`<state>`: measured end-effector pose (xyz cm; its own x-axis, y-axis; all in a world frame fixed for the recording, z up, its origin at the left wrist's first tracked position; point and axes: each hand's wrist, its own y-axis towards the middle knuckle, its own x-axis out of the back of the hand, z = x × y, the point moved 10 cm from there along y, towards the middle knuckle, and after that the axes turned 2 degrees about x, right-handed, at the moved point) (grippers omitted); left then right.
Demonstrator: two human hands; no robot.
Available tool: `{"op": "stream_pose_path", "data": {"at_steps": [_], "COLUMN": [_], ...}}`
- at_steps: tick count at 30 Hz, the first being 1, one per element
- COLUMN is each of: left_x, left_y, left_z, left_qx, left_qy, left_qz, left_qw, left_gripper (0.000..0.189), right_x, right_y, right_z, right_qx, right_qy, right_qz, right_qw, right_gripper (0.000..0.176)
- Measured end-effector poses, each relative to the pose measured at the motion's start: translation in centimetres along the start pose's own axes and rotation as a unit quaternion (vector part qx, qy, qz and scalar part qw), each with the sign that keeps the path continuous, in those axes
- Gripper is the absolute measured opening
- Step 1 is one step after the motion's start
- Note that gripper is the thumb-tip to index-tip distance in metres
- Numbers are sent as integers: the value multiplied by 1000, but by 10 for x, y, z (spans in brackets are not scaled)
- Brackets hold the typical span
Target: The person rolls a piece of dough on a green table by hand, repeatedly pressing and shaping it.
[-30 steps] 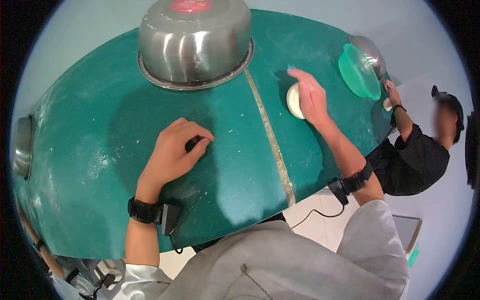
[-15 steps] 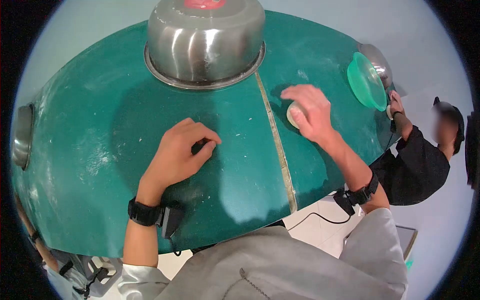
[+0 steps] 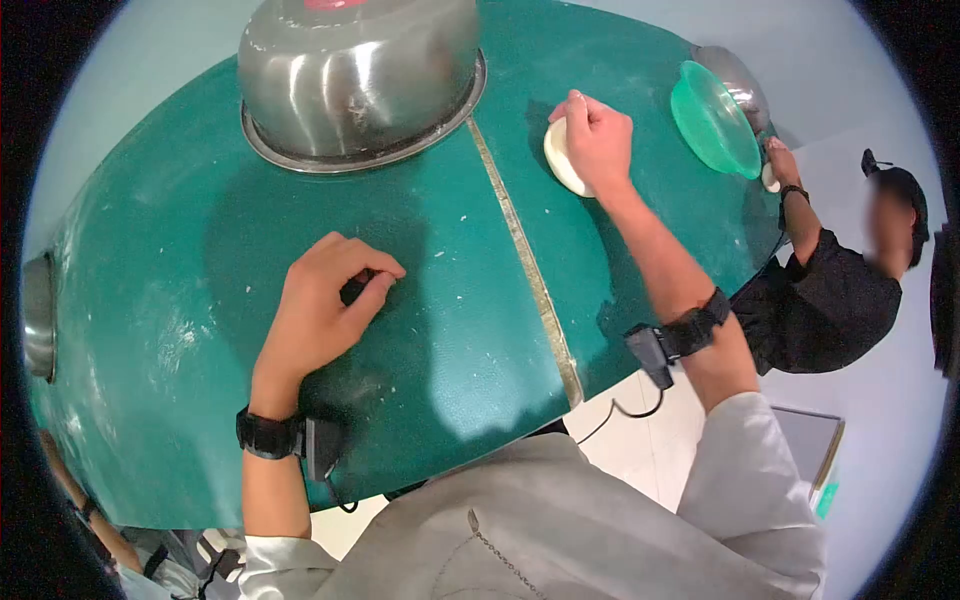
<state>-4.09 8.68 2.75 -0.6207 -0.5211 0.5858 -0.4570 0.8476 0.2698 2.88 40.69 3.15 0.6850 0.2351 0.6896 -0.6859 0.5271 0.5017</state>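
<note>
While the two hands are kept well apart, the dough (image 3: 563,165) is covered along its right side by the right hand (image 3: 600,145), whose fingers are curled in; whether it is gripped or only pressed cannot be told. By the left hand (image 3: 330,300), loosely curled over the table (image 3: 480,340), nothing visible is held, and whether its thumb and forefinger are touching cannot be made out. The dough is set on the table just right of the strip (image 3: 525,265); a pale cream, smooth, rounded outline is shown, its right part being hidden. Beyond, the upturned basin (image 3: 360,90) is cut off at the top, along with its red label (image 3: 335,3). At the far right, the steel bowl (image 3: 738,82) is partly hidden by the green bowl (image 3: 713,118), and a white lump (image 3: 770,178) is half covered by a co-worker's hand (image 3: 784,158). At the left edge, the metal dish (image 3: 38,318) is cropped by darkness.
</note>
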Motion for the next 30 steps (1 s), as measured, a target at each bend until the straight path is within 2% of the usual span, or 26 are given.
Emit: {"op": "stream_pose_path", "data": {"at_steps": [1, 2, 6, 8, 9, 11, 13, 15, 16, 17, 19, 20, 22, 25, 27, 29, 30], "left_x": [0, 0, 3, 1, 2, -1, -1, 0, 0, 0, 0, 1, 0, 1, -2, -1, -3], "left_y": [-1, -2, -5, -4, -4, -6, -6, -5, -5, -5, -4, -4, -3, 0, 1, 2, 3], "left_z": [2, 5, 3, 4, 4, 9, 9, 8, 6, 5, 4, 4, 4, 2, -1, 3, 2], "left_qx": [13, 26, -8, 8, 3, 16, -4, -18, -20, -21, -18, -19, -14, -15, -14, 11, 7], "left_qy": [-4, -6, 1, 6, 5, 0, 3, 6, 2, -2, -2, 1, -1, 3, 5, -4, -3], "left_qz": [1, 1, -11, 4, -1, 14, 1, -9, -9, -8, -9, -11, -10, -8, 2, 2, 10], "left_qw": [1000, 1000, 1000, 1000, 1000, 1000, 1000, 1000, 1000, 1000, 1000, 1000, 1000, 1000, 1000, 1000, 1000], "left_gripper": [8, 8, 8, 7, 7, 7, 7, 6, 6, 7, 7, 7, 6, 6, 6, 7, 7], "right_x": [8, 8, 9, 8, 20, 19, 32, 34, 34, 23, 18, 13, -7, -14, -18, -9, -11], "right_y": [-3, -6, -12, -18, -19, -28, -25, -22, -27, -28, -44, -43, -51, -31, -15, 11, 15], "right_z": [-3, -8, 2, 6, 6, 0, 10, 41, 66, 69, 106, 105, 102, 75, 57, 31, 27], "right_qx": [-24, -52, -39, -26, -21, -39, -17, 140, 213, 212, 368, 367, 398, 373, 322, 187, 180], "right_qy": [-1, -15, 10, 51, 48, 51, 27, -188, -184, -182, -63, -59, -95, -117, -117, -90, -91], "right_qz": [-42, -34, -4, 87, 83, 205, 212, 214, 173, 179, 128, 133, 207, 163, 157, 80, 76], "right_qw": [999, 998, 999, 995, 995, 977, 977, 948, 944, 943, 919, 919, 889, 906, 926, 975, 977], "right_gripper": [47, 46, 46, 49, 49, 52, 52, 49, 40, 40, 30, 30, 23, 25, 30, 36, 36]}}
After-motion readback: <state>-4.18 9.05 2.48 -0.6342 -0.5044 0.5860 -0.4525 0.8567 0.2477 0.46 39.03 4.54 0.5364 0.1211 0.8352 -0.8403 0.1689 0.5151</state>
